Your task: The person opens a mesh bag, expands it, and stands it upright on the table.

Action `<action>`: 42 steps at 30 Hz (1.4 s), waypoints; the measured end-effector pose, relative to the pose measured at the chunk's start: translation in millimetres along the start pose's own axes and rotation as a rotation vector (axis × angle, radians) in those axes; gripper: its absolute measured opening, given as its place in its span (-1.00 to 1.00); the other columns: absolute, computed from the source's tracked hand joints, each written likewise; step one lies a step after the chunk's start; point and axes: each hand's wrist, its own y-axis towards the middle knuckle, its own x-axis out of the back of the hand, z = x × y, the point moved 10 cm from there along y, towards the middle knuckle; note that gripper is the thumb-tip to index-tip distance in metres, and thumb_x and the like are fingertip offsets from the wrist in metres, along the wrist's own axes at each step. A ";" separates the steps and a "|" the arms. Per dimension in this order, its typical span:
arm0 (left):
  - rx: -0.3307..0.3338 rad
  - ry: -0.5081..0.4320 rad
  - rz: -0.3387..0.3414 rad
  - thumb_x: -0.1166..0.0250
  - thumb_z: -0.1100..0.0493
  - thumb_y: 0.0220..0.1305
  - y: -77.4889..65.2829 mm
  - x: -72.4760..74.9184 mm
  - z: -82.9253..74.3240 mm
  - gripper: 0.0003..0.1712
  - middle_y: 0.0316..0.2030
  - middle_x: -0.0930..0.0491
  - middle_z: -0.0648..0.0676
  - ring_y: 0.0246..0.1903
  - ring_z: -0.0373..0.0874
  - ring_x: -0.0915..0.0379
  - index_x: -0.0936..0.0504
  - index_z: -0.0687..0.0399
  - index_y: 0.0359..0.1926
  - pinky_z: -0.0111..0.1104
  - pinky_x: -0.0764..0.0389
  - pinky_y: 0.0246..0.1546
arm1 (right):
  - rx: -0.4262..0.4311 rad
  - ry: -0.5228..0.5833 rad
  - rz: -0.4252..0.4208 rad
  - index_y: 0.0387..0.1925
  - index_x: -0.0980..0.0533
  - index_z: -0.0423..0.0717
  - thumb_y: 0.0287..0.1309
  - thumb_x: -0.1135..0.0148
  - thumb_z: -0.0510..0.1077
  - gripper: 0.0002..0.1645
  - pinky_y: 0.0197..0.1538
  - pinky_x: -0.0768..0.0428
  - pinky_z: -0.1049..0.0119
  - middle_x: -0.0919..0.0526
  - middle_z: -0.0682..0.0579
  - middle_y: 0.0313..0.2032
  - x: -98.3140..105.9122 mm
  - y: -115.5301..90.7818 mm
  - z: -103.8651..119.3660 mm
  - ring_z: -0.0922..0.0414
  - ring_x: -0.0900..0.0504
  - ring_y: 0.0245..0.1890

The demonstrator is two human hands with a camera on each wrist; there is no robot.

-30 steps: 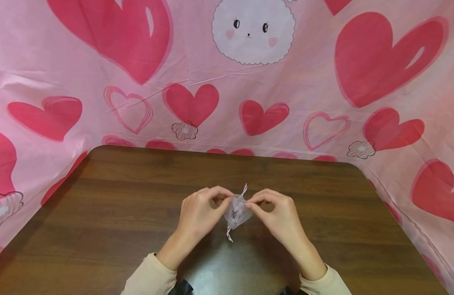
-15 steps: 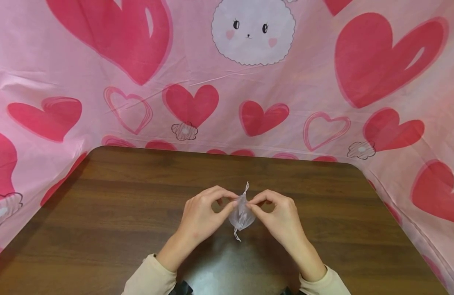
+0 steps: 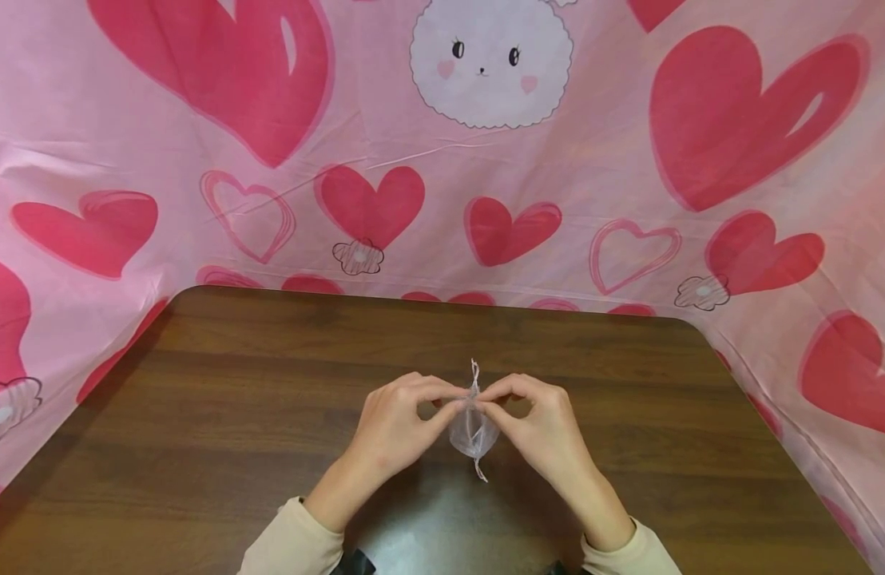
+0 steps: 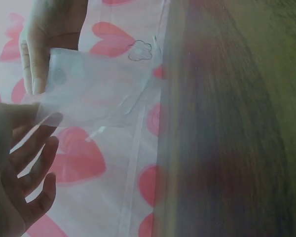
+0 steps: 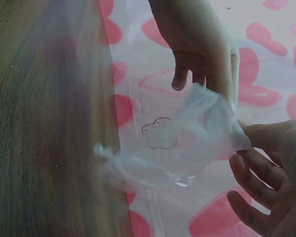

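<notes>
A small sheer white drawstring pouch [image 3: 474,437] is held up between both hands over the table. My left hand [image 3: 405,419] pinches one side of its mouth between thumb and fingertips. Opposite it, my right hand [image 3: 541,419] pinches the other side, and the fingertips of the two hands nearly meet. Thin drawstring loops [image 3: 482,471] stick out at the near and far ends. Through both wrist views the pouch [image 4: 96,91] looks see-through, and the heart pattern shows behind it. In the right wrist view the pouch [image 5: 185,136] hangs loosely, partly blurred; I cannot make out anything inside.
The brown wood-grain table [image 3: 270,359] spreads around the hands, with rounded far corners. A pink cloth [image 3: 385,136] printed with red hearts walls off the back and both sides. Beige sleeves [image 3: 295,539] cover the forearms.
The left hand has moved slightly right, toward the right hand, narrowing the gap between the fingertips. The pouch's mouth has drawn together, and its lower string has swung to the right.
</notes>
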 end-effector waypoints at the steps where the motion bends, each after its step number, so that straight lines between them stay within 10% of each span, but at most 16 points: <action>1: 0.004 0.007 -0.007 -0.51 0.02 0.12 0.0 0.6 0.5 -0.84 -0.36 -0.68 -0.32 -0.38 -0.40 -0.52 -0.81 -0.28 -0.23 -0.41 -0.46 -0.47 | -0.001 0.006 0.005 -0.41 -0.72 0.05 -0.11 -0.55 -0.37 -0.74 -0.24 -0.54 0.33 -0.72 0.29 -0.43 -0.5 0.0 0.1 0.30 -0.63 -0.37; 42: 0.043 -0.033 -0.058 -0.45 0.41 0.03 -0.7 2.9 5.2 -0.67 -0.36 -0.61 -0.27 -0.51 -0.34 -0.47 -0.74 -0.17 -0.32 -0.44 -0.42 -0.51 | 0.032 -0.022 0.064 -0.36 -0.75 0.02 -0.16 -0.59 -0.28 -0.76 -0.34 -0.52 0.39 -0.66 0.34 -0.46 -12.0 -3.2 2.5 0.35 -0.58 -0.43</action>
